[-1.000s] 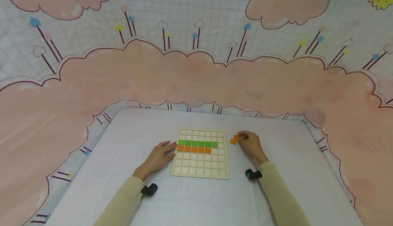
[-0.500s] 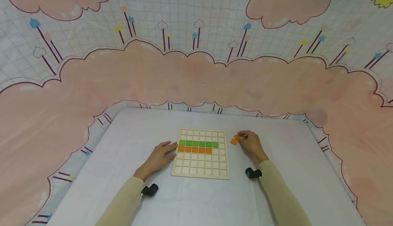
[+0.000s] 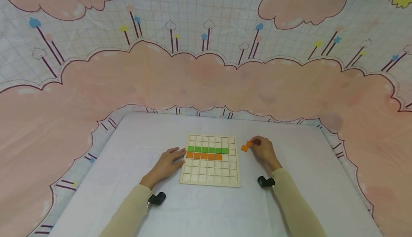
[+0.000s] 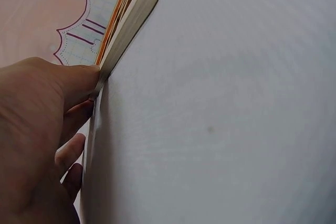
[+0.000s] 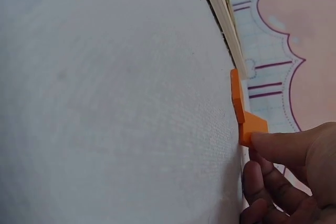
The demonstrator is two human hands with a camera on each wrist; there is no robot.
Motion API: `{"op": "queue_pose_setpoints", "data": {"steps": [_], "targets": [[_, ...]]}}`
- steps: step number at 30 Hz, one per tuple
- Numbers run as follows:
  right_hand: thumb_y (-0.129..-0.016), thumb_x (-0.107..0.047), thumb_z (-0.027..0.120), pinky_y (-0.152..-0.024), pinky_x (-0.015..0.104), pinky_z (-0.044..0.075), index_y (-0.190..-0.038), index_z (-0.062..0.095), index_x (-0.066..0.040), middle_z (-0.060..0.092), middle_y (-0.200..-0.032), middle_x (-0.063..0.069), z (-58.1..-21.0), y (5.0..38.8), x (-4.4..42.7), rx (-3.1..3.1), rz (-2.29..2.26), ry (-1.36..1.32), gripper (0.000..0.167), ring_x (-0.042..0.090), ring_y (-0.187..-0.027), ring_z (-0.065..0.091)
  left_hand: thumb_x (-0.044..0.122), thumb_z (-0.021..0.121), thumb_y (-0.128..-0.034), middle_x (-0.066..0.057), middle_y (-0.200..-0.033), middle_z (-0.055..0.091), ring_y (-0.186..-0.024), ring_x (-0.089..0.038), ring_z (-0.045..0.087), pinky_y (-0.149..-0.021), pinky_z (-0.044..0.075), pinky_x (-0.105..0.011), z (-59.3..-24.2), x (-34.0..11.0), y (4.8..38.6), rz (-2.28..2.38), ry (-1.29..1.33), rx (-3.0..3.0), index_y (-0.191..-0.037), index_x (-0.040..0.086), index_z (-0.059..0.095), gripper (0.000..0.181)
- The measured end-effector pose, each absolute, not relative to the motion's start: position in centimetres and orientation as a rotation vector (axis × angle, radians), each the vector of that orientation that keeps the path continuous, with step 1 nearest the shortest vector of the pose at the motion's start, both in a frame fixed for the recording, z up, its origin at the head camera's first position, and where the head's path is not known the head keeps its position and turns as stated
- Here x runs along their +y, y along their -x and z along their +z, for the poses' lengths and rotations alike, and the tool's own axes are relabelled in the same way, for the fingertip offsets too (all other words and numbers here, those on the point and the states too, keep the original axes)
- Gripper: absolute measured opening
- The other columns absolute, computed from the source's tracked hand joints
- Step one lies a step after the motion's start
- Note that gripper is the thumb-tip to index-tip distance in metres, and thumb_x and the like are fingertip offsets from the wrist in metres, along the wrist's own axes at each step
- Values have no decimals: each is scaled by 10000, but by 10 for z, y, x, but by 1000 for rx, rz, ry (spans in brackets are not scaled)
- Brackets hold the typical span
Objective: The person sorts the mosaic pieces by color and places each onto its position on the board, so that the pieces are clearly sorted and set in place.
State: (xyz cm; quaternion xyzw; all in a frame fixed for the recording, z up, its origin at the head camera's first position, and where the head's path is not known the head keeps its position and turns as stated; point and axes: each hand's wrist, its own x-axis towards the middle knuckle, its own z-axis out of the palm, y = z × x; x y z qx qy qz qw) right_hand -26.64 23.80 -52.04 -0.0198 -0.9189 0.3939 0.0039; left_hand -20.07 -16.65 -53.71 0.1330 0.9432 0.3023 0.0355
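A pale wooden grid board [image 3: 238, 174] lies on the white table. Across it run a row of green square tiles [image 3: 205, 150] and, just nearer, a row of orange square tiles [image 3: 204, 156]. My left hand [image 3: 165, 162] rests at the board's left edge; in the left wrist view its thumb [image 4: 81, 80] touches the rim. Right of the board, my right hand [image 3: 264, 153] pinches an orange tile [image 5: 253, 124], its thumb on the tile and part of the fingers hidden. Another orange tile [image 5: 237, 95] lies against it, nearer the board.
White cloth covers the table [image 3: 199, 208]. A patterned cloth backdrop [image 3: 206, 83] with clouds rises behind and at both sides. Each wrist wears a small black camera, the left camera [image 3: 157, 198] and the right camera [image 3: 265, 182].
My right hand's fingers have shifted slightly, and more of the orange tile at their tips shows now. The left hand and the board stay in place.
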Motion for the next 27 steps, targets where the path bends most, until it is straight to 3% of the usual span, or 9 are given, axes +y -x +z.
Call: {"op": "queue_pose_setpoints", "data": {"steps": [14,27], "targets": [[-918,-82,639,-891,417,515,-1051,694,-21,683,-1078,178,-519,258,240,-2829,1299,159,157,299,-983,609,271,629,-963,-4,-1523,471,-1459,-330,334,-1163,288,-608,-538,-166,202,935,-433,2911,-1426,128,519,497],[-930,-81,651,-805,315,545,-1048,699,-38,700,-1080,157,-507,242,231,-2795,1344,126,134,265,-962,637,266,631,-962,-2,-1527,467,-1456,-332,338,-1154,300,-610,-539,-165,201,924,-443,2924,-1432,126,512,504]]}}
